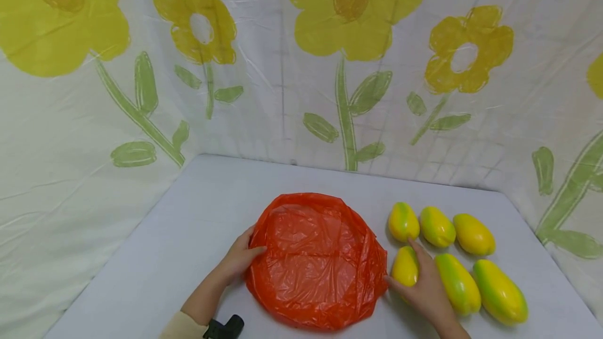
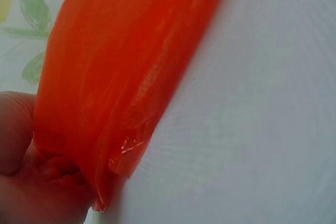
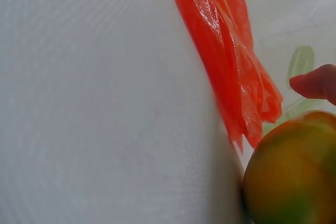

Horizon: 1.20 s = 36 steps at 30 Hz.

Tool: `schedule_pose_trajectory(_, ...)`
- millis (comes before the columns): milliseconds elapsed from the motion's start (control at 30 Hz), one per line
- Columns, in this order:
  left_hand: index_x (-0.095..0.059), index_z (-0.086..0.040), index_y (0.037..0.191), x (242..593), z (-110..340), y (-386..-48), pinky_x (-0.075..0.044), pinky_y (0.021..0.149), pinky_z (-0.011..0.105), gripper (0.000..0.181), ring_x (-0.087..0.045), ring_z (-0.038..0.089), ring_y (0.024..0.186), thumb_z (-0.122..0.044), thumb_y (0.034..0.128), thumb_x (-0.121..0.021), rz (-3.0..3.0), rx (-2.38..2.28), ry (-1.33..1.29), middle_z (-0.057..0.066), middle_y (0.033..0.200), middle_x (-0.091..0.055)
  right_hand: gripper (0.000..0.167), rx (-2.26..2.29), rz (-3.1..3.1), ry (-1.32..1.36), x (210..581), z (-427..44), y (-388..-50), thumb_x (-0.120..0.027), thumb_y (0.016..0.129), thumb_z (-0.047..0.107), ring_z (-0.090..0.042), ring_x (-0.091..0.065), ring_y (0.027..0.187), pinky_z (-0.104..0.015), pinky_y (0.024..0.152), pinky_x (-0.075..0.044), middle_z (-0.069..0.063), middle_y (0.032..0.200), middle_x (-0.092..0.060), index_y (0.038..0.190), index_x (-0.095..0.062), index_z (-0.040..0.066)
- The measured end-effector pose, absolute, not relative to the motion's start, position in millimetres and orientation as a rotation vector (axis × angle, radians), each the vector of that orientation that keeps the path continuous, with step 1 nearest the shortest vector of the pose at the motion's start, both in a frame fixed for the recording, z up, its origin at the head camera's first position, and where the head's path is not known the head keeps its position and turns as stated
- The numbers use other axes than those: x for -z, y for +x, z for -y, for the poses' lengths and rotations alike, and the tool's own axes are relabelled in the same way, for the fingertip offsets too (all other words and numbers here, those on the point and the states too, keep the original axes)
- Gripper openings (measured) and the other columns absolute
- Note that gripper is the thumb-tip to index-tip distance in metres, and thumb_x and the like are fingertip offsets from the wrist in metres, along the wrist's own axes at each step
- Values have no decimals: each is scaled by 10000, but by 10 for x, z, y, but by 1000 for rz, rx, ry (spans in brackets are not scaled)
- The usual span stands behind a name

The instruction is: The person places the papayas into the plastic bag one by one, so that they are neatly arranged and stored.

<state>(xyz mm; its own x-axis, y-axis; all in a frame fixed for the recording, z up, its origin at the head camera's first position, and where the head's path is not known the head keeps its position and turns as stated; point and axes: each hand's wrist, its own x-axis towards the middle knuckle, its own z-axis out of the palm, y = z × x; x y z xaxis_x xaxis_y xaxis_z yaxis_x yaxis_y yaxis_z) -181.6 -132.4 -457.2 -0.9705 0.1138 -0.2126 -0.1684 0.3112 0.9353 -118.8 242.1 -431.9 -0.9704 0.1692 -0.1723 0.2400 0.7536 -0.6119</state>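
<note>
A red plastic bag [image 1: 311,260] lies spread in a round shape on the table. My left hand [image 1: 240,258] holds its left edge, the thumb over the rim and the fingers at the outer side; the left wrist view shows the bag [image 2: 121,77] between thumb and fingers. To the right, my right hand [image 1: 424,289] reaches over the nearest yellow-green mango [image 1: 404,266], thumb and forefinger spread apart. In the right wrist view a fingertip [image 3: 315,82] stands clear of the mango [image 3: 294,174]. The rest of that hand is out of that view.
More shiny mangoes lie in two rows right of the bag, such as a back-row mango [image 1: 473,234] and a front-row mango [image 1: 500,292]. A white table [image 1: 188,213] carries everything. Behind it hangs a flower-printed curtain [image 1: 264,119].
</note>
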Motion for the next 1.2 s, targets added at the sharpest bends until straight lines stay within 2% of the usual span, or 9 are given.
schedule_pose_trajectory(133,-271,-100,1460,4571,1325,-1820,-563,811,384,623,-549,268,1136,-109,903,-551,-2331,-1717,-43,164,1420,-416,1133,1005,-2843,347,4336,-2419,-1196,-750,658,543,-451,-204,1350,-694,989,-277,-245,1528,-114,1498,-119,118)
schedule_pose_trajectory(367,-278,-100,1457,4569,1327,-1823,-560,821,385,611,-545,268,1142,-107,907,-543,-2340,-1708,-42,160,1419,-421,1056,1055,-2891,282,4361,-2427,-1182,-768,683,422,-452,-209,1355,-659,1057,-217,-261,1525,-115,1478,-179,54)
schedule_pose_trajectory(933,-279,-88,1453,4600,1327,-1834,-556,831,391,608,-549,260,1132,-101,907,-544,-2332,-1709,-34,160,1411,-427,983,1066,-2901,283,4338,-2414,-1196,-744,711,357,-433,-242,1340,-649,1057,-242,-263,1511,-153,1463,-203,28)
schedule_pose_trajectory(1200,-282,-84,1453,4581,1332,-1821,-553,839,396,606,-537,273,1151,-96,905,-542,-2329,-1711,-27,163,1416,-421,960,1099,-2931,252,4270,-2390,-1212,-735,716,327,-424,-255,1342,-657,1036,-271,-237,1518,-169,1469,-201,64)
